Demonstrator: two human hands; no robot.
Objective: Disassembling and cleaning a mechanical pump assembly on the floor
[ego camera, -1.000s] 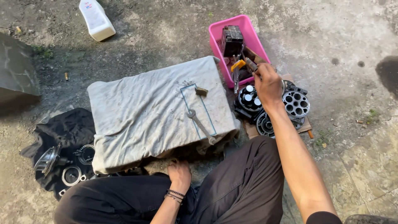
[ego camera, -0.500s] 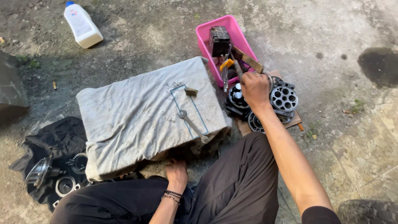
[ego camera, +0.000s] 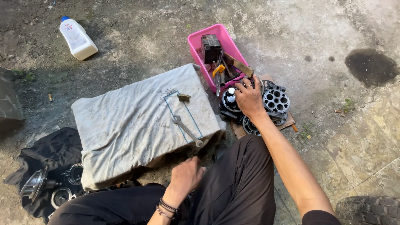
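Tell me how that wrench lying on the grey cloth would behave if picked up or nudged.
The wrench looks like solid metal, so it is probably rigid and fairly heavy for its slim size. It lies flat on the wrinkled grey cloth, so a nudge would likely drag or snag rather than roll it. Its bare metal may be somewhat slick.

A steel open-ended wrench (ego camera: 188, 131) lies on the grey cloth-covered block (ego camera: 125, 133) at centre frame. Upper right of it sits the pink plastic basket (ego camera: 196, 43), with round metal engine parts (ego camera: 276, 101) just below; a white plastic bottle (ego camera: 77, 38) lies upper left, and what seem to be metal rings (ego camera: 62, 193) lower left.

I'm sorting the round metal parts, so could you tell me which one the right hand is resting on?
The right hand rests on the dark round part with white inserts, beside the pink basket. The silver disc with holes lies untouched beyond the hand.
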